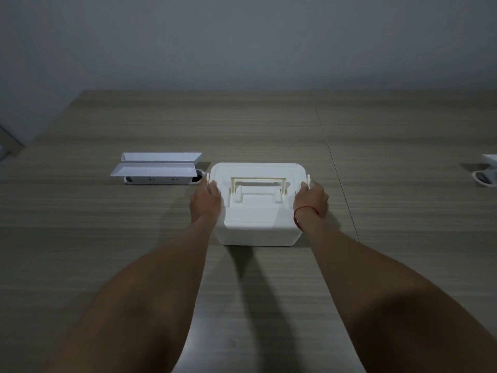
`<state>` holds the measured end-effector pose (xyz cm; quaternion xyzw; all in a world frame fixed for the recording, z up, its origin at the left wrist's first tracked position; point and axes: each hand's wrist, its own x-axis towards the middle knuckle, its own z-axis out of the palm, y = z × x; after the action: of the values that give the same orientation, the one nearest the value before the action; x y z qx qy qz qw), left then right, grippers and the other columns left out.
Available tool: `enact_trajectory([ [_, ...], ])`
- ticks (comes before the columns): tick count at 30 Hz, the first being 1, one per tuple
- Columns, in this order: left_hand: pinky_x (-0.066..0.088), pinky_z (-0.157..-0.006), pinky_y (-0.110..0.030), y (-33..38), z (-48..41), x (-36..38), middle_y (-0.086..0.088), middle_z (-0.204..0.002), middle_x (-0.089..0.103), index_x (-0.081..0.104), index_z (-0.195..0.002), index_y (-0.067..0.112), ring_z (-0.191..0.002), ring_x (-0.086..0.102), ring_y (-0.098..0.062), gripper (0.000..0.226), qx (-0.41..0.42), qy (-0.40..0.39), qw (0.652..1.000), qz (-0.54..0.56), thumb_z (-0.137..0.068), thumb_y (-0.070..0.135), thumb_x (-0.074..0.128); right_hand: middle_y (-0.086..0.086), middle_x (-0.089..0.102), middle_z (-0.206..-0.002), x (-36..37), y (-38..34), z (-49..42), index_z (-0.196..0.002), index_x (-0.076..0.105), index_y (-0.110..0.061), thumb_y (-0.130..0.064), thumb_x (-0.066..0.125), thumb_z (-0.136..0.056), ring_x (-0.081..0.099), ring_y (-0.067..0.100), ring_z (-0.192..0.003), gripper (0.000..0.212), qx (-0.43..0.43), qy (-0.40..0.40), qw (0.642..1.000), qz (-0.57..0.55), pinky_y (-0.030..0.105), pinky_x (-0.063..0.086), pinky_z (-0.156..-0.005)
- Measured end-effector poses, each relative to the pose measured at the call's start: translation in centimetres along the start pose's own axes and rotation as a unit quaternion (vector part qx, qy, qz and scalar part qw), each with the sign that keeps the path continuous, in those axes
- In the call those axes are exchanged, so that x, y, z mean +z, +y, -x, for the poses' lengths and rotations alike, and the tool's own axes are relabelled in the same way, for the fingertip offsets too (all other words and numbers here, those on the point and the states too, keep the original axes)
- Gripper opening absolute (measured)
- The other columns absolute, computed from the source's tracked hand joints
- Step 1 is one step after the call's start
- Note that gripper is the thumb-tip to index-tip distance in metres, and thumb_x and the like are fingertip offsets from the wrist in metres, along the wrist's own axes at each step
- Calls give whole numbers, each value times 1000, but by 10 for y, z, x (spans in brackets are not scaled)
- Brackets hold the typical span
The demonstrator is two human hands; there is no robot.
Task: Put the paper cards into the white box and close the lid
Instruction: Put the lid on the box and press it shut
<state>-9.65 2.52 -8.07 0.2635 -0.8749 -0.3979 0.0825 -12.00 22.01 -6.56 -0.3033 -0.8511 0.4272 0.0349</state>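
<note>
Two bare hands grip the box (256, 211), one on each short side. Box sits on the table (376, 184), white, lid (258, 173) on top and seated flat all round as far as the light shows. Left hand (205, 201) is pressed to the box's left side, fingers (213, 188) curled up over the lid's left edge beside a small white side latch (208, 179). Right hand (310, 200) mirrors it on the box's right side, fingertips at the right latch (308, 180); whether either latch is snapped down, cannot tell. Both hands closed against the box, palms on its walls. Red string bracelet (298, 219) round the right wrist. Cream handle (257, 185) lies folded flat on the lid, centred between the two hands. No paper cards to be seen; box contents hidden by the lid. Left of the box and slightly beyond it, near but apart: two shallow white trays (158, 164) set one behind the other, on top of a low white unit (161, 180) with small dark dots on its front face. Far right of the box, at the frame edge, another white object (488, 170), cut off, not identifiable. Beyond the box, a plain grey wall (242, 44) at the table's far edge. Light dim; forearm shadows fall on the table nearer than the box.
</note>
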Motion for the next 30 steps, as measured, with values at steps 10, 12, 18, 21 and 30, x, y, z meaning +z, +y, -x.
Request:
enact_trajectory([
  [10, 40, -103, -45, 37, 0, -1, -16, -143, 50, 38, -144, 5, -128, 50, -36, 104, -137, -51, 989, -39, -75, 82, 35, 14, 43, -145, 7, -25, 0, -140, 38, -9, -72, 55, -73, 40, 35, -134, 93, 93, -89, 991, -25, 52, 28, -113],
  [12, 39, -105, -46, 37, 3, -1, -15, -145, 47, 34, -145, 4, -132, 47, -35, 110, -131, -56, 989, -47, -69, 83, 45, 14, 39, -146, 9, -26, 4, -141, 34, -9, -74, 57, -69, 35, 34, -136, 100, 87, -96, 991, 10, 53, 25, -114],
  [18, 34, -110, -47, 21, 9, -3, -17, -153, 34, 21, -151, 6, -139, 37, -36, 102, -63, -74, 994, -56, -77, 68, 53, 14, 36, -148, 4, -13, 5, -144, 28, -8, -56, 63, -77, 34, 34, -137, 89, 43, -114, 992, 13, 49, 29, -113],
  [21, 34, -110, -45, 4, 21, -6, -21, -153, 31, 10, -152, 0, -140, 33, -36, 98, 24, -72, 991, -110, -83, 52, 57, 15, 33, -150, 4, 2, 9, -146, 24, -6, -45, 62, -84, 34, 34, -138, 83, -10, -106, 993, 55, 46, 33, -110],
  [30, 31, -111, -44, 4, 16, 4, -22, -154, 28, 10, -152, -5, -139, 31, -37, 89, 65, -39, 987, -144, -91, 49, 47, 15, 40, -147, 17, -3, -4, -143, 31, -4, -38, 61, -89, 38, 34, -136, 70, -23, -56, 996, 66, 45, 37, -106],
])
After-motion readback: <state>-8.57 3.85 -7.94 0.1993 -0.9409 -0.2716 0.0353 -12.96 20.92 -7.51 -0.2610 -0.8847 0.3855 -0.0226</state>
